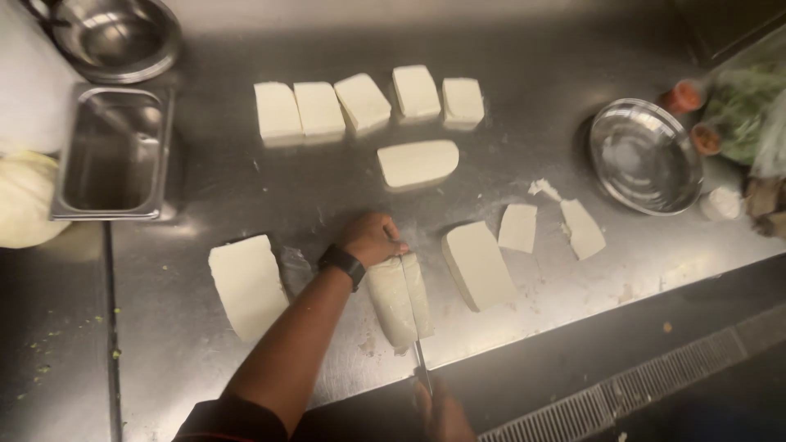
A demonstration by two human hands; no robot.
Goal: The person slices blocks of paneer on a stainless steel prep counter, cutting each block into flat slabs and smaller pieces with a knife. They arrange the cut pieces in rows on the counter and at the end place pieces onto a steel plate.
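Steel counter point(524, 98) — white paneer slabs point(278, 110), round steel bowl point(645, 155), rectangular steel pan point(115, 151), pale cabbage point(24, 196)

white tofu slabs point(399, 301), grey steel counter point(532, 106).

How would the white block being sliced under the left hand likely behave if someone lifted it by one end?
The white block looks soft, since the knife parts it cleanly, so it may sag or break. Crumbs nearby suggest it crumbles. Flat sides make rolling unlikely.
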